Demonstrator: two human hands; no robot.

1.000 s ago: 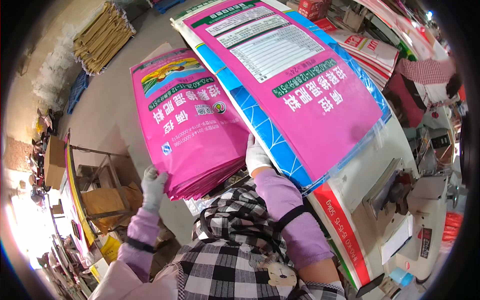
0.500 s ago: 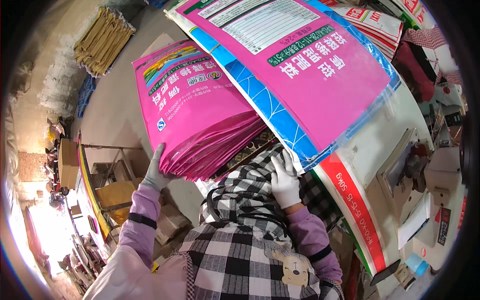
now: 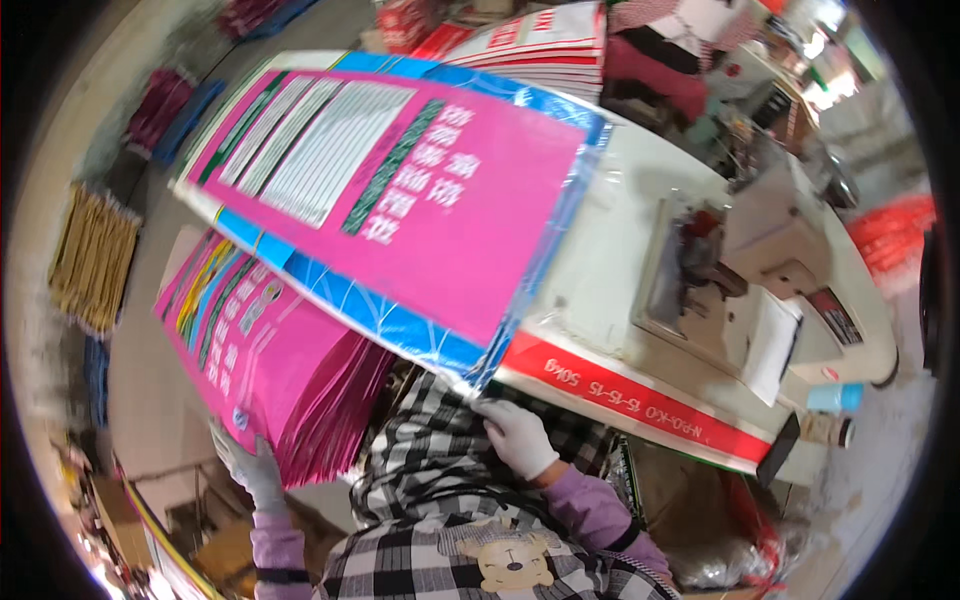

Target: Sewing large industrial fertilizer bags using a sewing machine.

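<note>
Both my hands wear white gloves. My left hand grips the near left edge of a thick stack of pink printed bags, its thumb against the printed face. The stack leans beside the table, its loose edges fanned toward my lap. A pile of flat pink-and-blue sacks lies on the table above it, covering its upper right part. At the near corner of that pile, my right hand has its fingers curled, the tips at the top sack's corner. What lies under those fingertips is partly hidden.
A sewing machine stands on the white table, to the right. Red-and-white sacks are piled beyond it. Brown folded sacks lie on the floor at left. A red-banded strip runs along the table's near edge.
My view has swung to the right, so the table and stacks appear farther left. My right hand's fingers have gone from raised and spread to curled at the sack corner. My left hand stays on the stack.
</note>
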